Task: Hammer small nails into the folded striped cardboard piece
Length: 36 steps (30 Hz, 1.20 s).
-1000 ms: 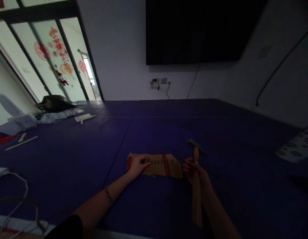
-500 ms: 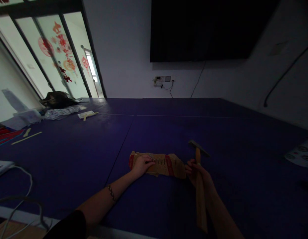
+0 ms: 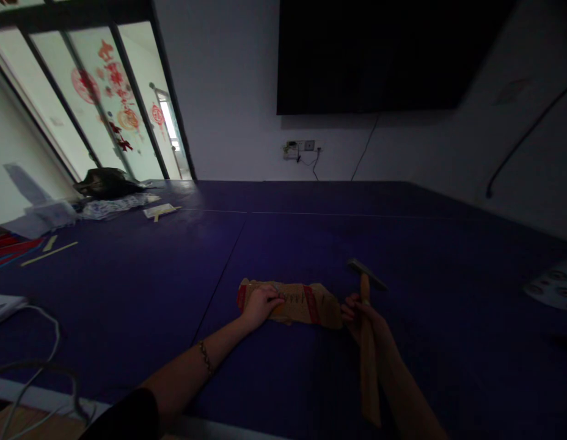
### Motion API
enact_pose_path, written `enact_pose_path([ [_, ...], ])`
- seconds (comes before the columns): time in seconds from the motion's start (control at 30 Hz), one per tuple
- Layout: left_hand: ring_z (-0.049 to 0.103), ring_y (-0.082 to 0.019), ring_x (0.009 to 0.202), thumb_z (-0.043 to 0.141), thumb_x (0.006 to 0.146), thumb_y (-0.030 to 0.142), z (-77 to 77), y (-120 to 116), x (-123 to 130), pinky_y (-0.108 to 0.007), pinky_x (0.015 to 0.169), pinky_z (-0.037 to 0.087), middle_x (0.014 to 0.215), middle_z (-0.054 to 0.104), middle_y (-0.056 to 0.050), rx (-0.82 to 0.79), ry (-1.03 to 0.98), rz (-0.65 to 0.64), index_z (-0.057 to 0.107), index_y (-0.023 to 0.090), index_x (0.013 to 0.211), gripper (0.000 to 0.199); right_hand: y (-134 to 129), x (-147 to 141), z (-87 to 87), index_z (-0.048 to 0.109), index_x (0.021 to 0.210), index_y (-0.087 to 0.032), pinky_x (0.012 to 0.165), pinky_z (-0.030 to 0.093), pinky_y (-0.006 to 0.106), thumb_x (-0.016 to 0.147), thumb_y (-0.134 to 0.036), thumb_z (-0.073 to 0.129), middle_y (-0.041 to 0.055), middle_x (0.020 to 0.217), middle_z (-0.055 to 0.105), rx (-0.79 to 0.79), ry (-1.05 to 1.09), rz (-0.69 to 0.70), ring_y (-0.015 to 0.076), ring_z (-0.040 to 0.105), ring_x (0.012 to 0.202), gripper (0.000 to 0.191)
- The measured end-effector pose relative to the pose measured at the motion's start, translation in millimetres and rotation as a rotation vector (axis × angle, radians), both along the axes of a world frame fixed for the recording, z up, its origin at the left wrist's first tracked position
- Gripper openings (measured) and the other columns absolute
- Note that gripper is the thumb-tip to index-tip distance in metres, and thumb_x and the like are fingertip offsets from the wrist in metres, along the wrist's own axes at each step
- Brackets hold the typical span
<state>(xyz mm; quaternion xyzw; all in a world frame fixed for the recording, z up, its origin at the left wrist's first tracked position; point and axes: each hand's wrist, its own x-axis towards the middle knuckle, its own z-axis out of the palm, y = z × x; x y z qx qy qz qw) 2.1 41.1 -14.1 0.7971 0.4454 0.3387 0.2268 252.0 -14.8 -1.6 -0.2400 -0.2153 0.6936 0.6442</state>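
Note:
A crumpled brown wrapper [image 3: 328,305] with red bands lies crosswise on the dark blue table [image 3: 283,373]. My left hand [image 3: 260,304] rests on its left half, fingers drawn together; whatever small thing may be pinched there is too dark to make out. Beside the wrapper's right end, my right hand [image 3: 363,318] is closed on the wooden handle of a hammer [image 3: 369,366]. The hammer's metal head points away from me, and the handle's end reaches towards the front edge.
Cables [image 3: 57,330] and a white device [image 3: 3,308] are at the near left. Red and blue strips [image 3: 13,249], a plastic bag [image 3: 112,206] and a black bag [image 3: 107,183] lie farther left. A power strip [image 3: 556,282] sits at the right edge.

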Motion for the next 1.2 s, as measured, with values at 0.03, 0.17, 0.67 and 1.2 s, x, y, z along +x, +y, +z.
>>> enact_pose_path([
  [0.03,0.059,-0.015,0.074,0.061,0.072,0.022,0.3,-0.3,0.3,-0.026,0.071,0.045,0.071,0.065,-0.002,0.001,0.002,0.002,0.069,0.017,0.067,0.010,-0.2,0.0,-0.2,0.055,0.072,-0.020,0.042,0.039,0.015,0.059,-0.014,0.064,-0.0044,0.058,0.049,-0.001,0.002,0.000,0.0051,0.044,0.048,0.016],
  [0.17,0.058,-0.015,0.075,0.062,0.070,0.022,0.8,-0.8,1.6,-0.026,0.071,0.045,0.075,0.065,-0.003,0.005,0.002,0.025,0.068,0.017,0.066,0.009,0.5,-0.2,-2.2,0.055,0.072,-0.019,0.042,0.040,0.014,0.059,-0.015,0.065,-0.0046,0.058,0.050,0.007,-0.025,-0.003,0.0045,0.045,0.048,0.017],
  [0.67,0.059,-0.014,0.071,0.062,0.071,0.021,-0.8,0.9,3.9,-0.025,0.069,0.045,0.069,0.065,-0.002,-0.014,-0.006,-0.005,0.070,0.018,0.068,0.009,-18.7,-32.5,23.2,0.046,0.070,-0.018,0.022,0.024,0.015,0.063,-0.047,0.062,-0.0122,0.038,0.037,0.041,-0.645,-0.033,0.0034,0.029,0.021,0.035],
  [1.2,0.056,-0.014,0.072,0.063,0.068,0.021,-6.6,5.7,9.7,-0.023,0.068,0.043,0.069,0.062,-0.001,-0.022,-0.037,0.011,0.069,0.017,0.061,0.010,-52.9,-131.8,62.9,0.041,0.051,-0.021,0.044,0.034,0.024,0.068,-0.035,0.043,0.0001,0.045,0.049,-0.026,-1.482,-0.130,0.0127,0.047,0.043,0.022],
])
